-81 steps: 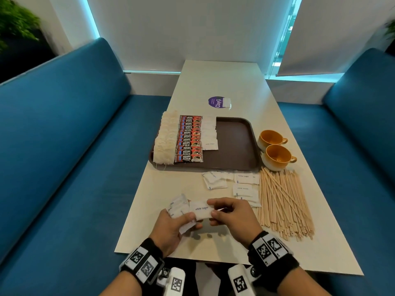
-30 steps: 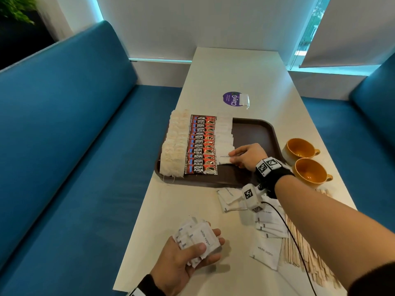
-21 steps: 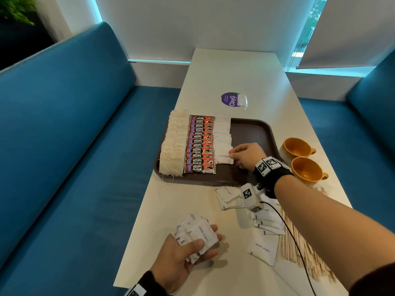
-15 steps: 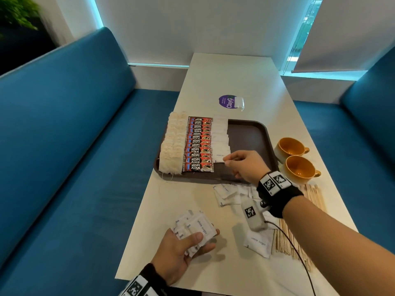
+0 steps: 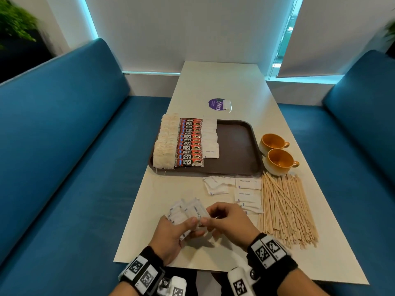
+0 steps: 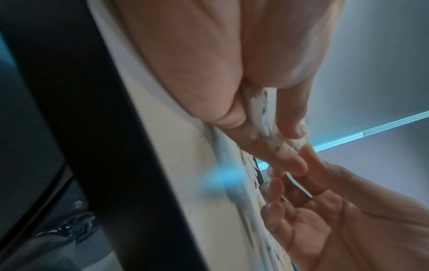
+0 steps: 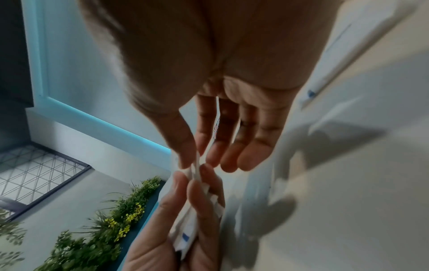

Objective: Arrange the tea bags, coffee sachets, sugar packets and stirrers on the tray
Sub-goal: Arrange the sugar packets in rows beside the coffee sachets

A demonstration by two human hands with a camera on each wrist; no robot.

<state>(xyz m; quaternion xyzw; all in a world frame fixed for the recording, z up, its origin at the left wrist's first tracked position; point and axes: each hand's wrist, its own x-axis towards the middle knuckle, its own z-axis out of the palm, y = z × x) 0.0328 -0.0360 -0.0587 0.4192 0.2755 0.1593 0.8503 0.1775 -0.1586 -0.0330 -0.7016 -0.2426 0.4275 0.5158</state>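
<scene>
Fingers: thumb and forefinger of the right hand [image 5: 228, 226] pinch the edge of the top sugar packet [image 5: 196, 212], the other three fingers hanging loose and slightly spread beneath.
Left hand: the left hand [image 5: 173, 236] grips a fanned stack of sugar packets [image 5: 178, 212], thumb pressed on top and fingers curled underneath, held just above the near end of the table [image 5: 224, 86].
Wrist views: the right wrist camera shows the pinch on the white paper edge [image 7: 196, 165]; the left wrist camera shows the stack squeezed between thumb and fingers [image 6: 264, 113].
Tray: a brown tray [image 5: 237, 146] lies mid-table, its left part filled, its right part bare.
On the tray: a column of tea bags [image 5: 165, 146] at the left edge, a column of red-and-black coffee sachets [image 5: 189, 143] just beside it, then a column of white sugar packets [image 5: 210, 142] touching the sachets.
Loose sugar: more packets [image 5: 235, 191] lie scattered on the table between the tray and the hands.
Stirrers: a pile of wooden stirrers [image 5: 284, 208] lies on the table to the right of the loose packets, off the tray.
Cups: two orange cups [image 5: 276, 154] stand just beside the tray's right rim.
Beyond the tray: a purple round sticker [image 5: 216, 104] with a small white sachet at its edge.
Setting: blue benches [image 5: 64, 129] flank the table.
</scene>
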